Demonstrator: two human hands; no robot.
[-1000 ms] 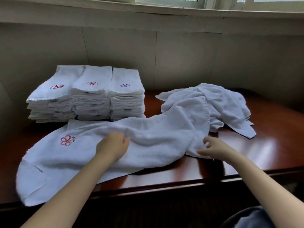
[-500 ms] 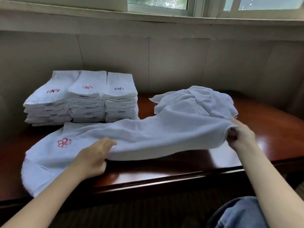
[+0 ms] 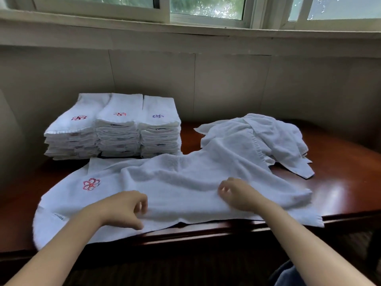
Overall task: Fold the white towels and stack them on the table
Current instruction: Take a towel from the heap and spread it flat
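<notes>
A left hand (image 3: 123,209) rests loosely curled, holding nothing, on a spread white towel (image 3: 185,180). The right hand (image 3: 237,194) curls onto it, grip unclear. Folded stacks (image 3: 119,131) stand beyond the left.

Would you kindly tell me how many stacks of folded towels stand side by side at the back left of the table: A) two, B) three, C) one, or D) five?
B: three stacks of folded towels stand close side by side on the table, behind the towel that is spread out at the front.
</notes>
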